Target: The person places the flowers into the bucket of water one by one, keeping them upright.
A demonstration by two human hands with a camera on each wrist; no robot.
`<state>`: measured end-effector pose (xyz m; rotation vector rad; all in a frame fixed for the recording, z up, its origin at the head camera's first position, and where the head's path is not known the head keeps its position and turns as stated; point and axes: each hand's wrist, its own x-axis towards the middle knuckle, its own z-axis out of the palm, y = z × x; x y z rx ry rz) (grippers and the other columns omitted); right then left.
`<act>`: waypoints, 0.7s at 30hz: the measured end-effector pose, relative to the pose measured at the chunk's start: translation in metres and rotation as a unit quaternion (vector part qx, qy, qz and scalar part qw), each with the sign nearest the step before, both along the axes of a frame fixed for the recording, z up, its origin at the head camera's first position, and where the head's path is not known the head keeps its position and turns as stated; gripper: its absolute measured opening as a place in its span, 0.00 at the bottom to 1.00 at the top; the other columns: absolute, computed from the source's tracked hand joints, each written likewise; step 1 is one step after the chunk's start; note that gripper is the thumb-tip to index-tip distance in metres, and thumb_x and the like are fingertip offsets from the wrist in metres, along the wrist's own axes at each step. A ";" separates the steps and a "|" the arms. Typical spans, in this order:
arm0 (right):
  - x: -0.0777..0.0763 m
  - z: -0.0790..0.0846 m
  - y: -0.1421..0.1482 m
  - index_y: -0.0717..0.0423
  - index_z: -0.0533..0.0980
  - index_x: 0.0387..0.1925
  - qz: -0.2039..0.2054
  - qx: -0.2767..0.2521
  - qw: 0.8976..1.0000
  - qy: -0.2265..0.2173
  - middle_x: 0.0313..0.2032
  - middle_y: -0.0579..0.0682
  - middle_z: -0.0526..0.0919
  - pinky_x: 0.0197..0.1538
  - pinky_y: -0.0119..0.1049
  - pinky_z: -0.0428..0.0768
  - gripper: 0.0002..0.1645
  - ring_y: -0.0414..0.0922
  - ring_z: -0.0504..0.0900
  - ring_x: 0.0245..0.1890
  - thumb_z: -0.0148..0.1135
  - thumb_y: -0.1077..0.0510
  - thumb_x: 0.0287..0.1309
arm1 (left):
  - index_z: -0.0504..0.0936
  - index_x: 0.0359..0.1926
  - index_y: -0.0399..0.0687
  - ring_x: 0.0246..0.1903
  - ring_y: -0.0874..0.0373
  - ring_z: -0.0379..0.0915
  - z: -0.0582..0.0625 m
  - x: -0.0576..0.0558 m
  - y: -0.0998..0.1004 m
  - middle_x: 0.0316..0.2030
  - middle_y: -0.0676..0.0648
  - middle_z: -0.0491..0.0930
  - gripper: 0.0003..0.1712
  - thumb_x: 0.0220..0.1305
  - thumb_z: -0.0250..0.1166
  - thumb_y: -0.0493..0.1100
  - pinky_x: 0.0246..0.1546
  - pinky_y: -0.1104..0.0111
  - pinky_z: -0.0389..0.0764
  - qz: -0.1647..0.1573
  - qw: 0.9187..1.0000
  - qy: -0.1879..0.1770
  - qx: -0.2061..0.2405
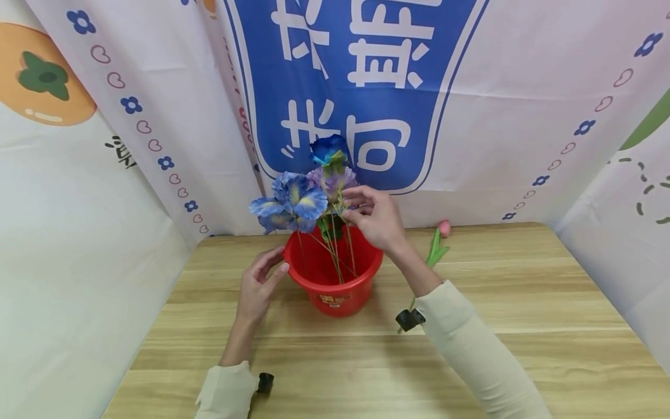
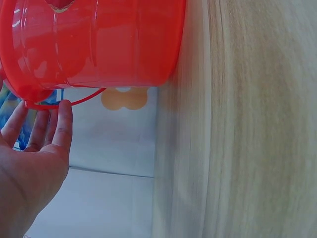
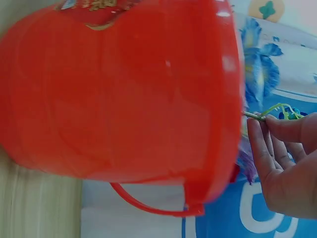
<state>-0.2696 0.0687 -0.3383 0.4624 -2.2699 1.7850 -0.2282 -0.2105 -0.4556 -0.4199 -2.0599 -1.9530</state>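
A red plastic bucket [image 1: 340, 299] stands upright on the table with artificial flowers in it. Among them are a blue iris-like flower [image 1: 293, 201], a pale purple one [image 1: 331, 180] and a deep blue one [image 1: 330, 150]. Over the bucket's mouth, my right hand [image 1: 374, 218] pinches a thin stem [image 3: 253, 116] between thumb and fingertips; a small yellow-green sprig [image 3: 280, 106] shows beside the thumb. At the bucket's left side, my left hand [image 1: 259, 285] reaches up with fingers nearly straight, their tips touching the rim by the red handle [image 2: 91, 96].
A pink tulip [image 1: 444, 228] with green leaves lies on the wooden table [image 1: 502, 291] to the bucket's right, its stem partly behind the right forearm. A printed cloth [image 1: 471, 157] hangs close behind the bucket. White sheets [image 1: 78, 233] close off both sides.
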 end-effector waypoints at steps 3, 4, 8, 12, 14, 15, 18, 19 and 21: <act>-0.004 -0.004 -0.009 0.61 0.84 0.57 0.002 0.015 1.000 0.002 0.48 0.61 0.91 0.45 0.44 0.94 0.20 0.56 0.93 0.42 0.71 0.71 0.64 | 0.79 0.67 0.31 0.61 0.62 0.80 0.000 0.000 0.000 0.61 0.48 0.80 0.25 0.71 0.67 0.29 0.60 0.75 0.85 0.000 1.000 0.002 -0.002; -0.005 -0.005 -0.012 0.61 0.84 0.57 0.003 0.020 1.000 0.003 0.48 0.61 0.91 0.44 0.44 0.94 0.20 0.56 0.93 0.42 0.71 0.71 0.64 | 0.80 0.67 0.31 0.61 0.62 0.80 0.000 0.000 0.000 0.61 0.48 0.80 0.25 0.71 0.67 0.29 0.60 0.75 0.85 0.001 1.000 0.003 -0.002; -0.010 -0.009 -0.024 0.60 0.85 0.57 0.004 0.045 0.999 -0.004 0.47 0.60 0.91 0.41 0.39 0.93 0.20 0.55 0.93 0.40 0.71 0.71 0.64 | 0.80 0.67 0.30 0.60 0.62 0.81 -0.001 0.000 -0.001 0.60 0.48 0.81 0.24 0.71 0.67 0.29 0.59 0.75 0.85 0.002 1.000 0.005 0.000; -0.013 -0.013 -0.033 0.60 0.85 0.57 -0.001 0.072 0.997 -0.015 0.47 0.60 0.92 0.41 0.41 0.93 0.19 0.55 0.92 0.40 0.69 0.71 0.65 | 0.80 0.67 0.30 0.60 0.62 0.81 -0.001 0.000 -0.001 0.60 0.48 0.81 0.25 0.71 0.68 0.29 0.60 0.75 0.85 0.000 1.000 0.004 0.004; -0.013 -0.015 -0.037 0.59 0.85 0.57 -0.008 0.093 0.995 -0.019 0.46 0.58 0.92 0.44 0.42 0.93 0.19 0.54 0.93 0.42 0.69 0.69 0.65 | 0.80 0.67 0.30 0.60 0.61 0.81 -0.001 -0.001 -0.001 0.60 0.47 0.81 0.25 0.70 0.67 0.29 0.60 0.74 0.85 -0.003 1.000 0.005 0.008; -0.013 -0.016 -0.038 0.59 0.85 0.56 -0.011 0.102 0.994 -0.020 0.46 0.58 0.92 0.46 0.43 0.93 0.19 0.53 0.93 0.42 0.70 0.69 0.65 | 0.80 0.67 0.30 0.60 0.61 0.81 -0.001 -0.001 -0.001 0.60 0.47 0.81 0.25 0.70 0.67 0.28 0.60 0.74 0.85 -0.003 1.000 0.005 0.009; -0.014 -0.019 -0.040 0.57 0.85 0.56 -0.021 0.124 0.992 -0.023 0.45 0.56 0.93 0.49 0.43 0.93 0.18 0.52 0.93 0.43 0.70 0.67 0.65 | 0.80 0.67 0.29 0.60 0.61 0.81 -0.001 -0.001 -0.001 0.60 0.47 0.80 0.25 0.70 0.67 0.28 0.59 0.75 0.86 -0.006 1.000 0.006 0.009; -0.014 -0.020 -0.041 0.56 0.85 0.56 -0.023 0.127 0.991 -0.026 0.45 0.55 0.93 0.49 0.43 0.93 0.18 0.51 0.93 0.43 0.70 0.68 0.65 | 0.79 0.67 0.29 0.60 0.61 0.81 -0.001 -0.001 -0.001 0.60 0.47 0.80 0.25 0.70 0.67 0.28 0.59 0.75 0.86 -0.006 1.000 0.006 0.010; -0.014 -0.023 -0.042 0.56 0.86 0.55 -0.024 0.128 0.991 -0.032 0.44 0.55 0.93 0.49 0.43 0.92 0.18 0.51 0.93 0.42 0.70 0.68 0.65 | 0.79 0.67 0.29 0.60 0.61 0.81 -0.001 -0.001 -0.002 0.60 0.48 0.80 0.25 0.70 0.67 0.28 0.59 0.75 0.86 -0.006 1.000 0.005 0.009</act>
